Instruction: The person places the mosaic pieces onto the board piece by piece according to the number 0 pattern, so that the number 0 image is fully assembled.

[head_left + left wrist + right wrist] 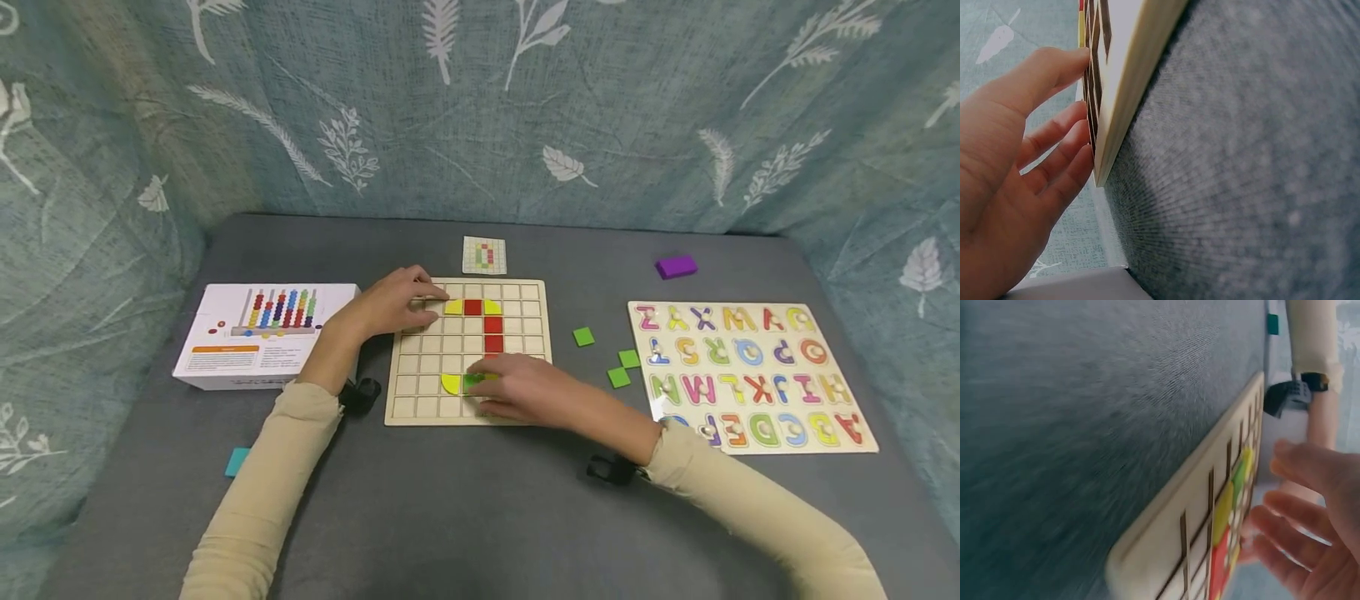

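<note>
A wooden grid board lies mid-table, holding coloured tiles. Along its top run a yellow rounded tile, a red square and another yellow rounded one; more red squares go down the right. Lower down, a green square sits beside a yellow rounded tile. My left hand rests its fingertips on the board's upper left part. Over the lower right part is my right hand, partly covering tiles. In the right wrist view its fingers are parted, with nothing visible between them.
A pattern card lies behind the board. Loose green squares and an alphabet puzzle are on the right, a purple block behind them. At left are a white abacus box and a teal piece.
</note>
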Demonstrator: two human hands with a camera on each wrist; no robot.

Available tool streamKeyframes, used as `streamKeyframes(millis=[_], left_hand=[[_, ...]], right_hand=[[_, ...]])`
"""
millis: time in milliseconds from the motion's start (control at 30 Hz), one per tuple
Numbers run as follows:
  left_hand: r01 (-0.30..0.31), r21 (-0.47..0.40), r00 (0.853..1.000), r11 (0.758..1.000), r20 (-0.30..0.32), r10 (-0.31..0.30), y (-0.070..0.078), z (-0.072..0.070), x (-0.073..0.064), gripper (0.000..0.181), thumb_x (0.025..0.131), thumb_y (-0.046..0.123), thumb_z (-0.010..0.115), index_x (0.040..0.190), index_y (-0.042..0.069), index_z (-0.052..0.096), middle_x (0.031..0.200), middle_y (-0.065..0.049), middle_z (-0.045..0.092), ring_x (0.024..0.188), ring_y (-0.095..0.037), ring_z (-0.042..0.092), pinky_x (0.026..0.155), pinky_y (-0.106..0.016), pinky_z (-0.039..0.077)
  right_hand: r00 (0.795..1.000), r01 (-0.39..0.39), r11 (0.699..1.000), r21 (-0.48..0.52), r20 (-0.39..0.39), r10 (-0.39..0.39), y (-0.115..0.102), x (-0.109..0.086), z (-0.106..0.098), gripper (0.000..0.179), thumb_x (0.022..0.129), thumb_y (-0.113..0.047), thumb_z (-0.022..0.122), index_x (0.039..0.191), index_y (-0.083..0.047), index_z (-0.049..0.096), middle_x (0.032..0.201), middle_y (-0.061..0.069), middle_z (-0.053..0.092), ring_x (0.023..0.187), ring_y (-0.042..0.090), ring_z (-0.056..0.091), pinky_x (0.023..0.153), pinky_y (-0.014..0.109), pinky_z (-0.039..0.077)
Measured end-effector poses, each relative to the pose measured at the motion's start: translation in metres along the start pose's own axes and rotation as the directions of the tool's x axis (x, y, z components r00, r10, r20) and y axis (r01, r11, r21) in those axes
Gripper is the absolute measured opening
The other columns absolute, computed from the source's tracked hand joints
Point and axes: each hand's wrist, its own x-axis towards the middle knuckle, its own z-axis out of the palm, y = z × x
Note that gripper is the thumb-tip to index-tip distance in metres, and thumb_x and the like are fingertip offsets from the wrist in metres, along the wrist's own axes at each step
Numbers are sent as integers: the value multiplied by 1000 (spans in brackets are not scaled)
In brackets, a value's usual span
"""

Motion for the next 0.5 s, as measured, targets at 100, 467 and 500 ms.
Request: streamKeyframes(millis=[100, 467, 500], left_hand=[[-1, 0, 1000, 1000, 4, 1, 0, 0, 1, 37, 93, 21, 64, 129, 13, 64, 121, -13, 54, 106, -29, 49, 91, -47, 42], [-2, 2, 1000, 1000, 6, 2, -1, -1, 0, 36, 93, 19, 64, 129, 12, 64, 120, -13, 54, 102, -28, 48, 87, -45, 41], [-1, 2, 1000, 1000, 7, 1, -1, -1, 0, 36, 93, 19, 64, 129, 13, 64, 120, -13, 54, 102, -28, 48, 87, -44, 41]], right_hand=[[1000, -3, 1000, 21, -14, 3, -3, 17, 4, 18, 90, -20, 70, 105, -15, 76, 113, 4, 69, 102, 16, 66, 87, 29, 54], [1000, -25, 996, -91, 17, 27, -7, 47, 12, 6, 89, -12, 69, 89, -15, 75, 99, 0, 68, 88, 12, 64, 74, 22, 52], [1000, -23, 995, -97, 19, 24, -7, 47, 12, 7, 89, -12, 69, 88, -15, 74, 97, 0, 68, 87, 12, 63, 74, 22, 52]])
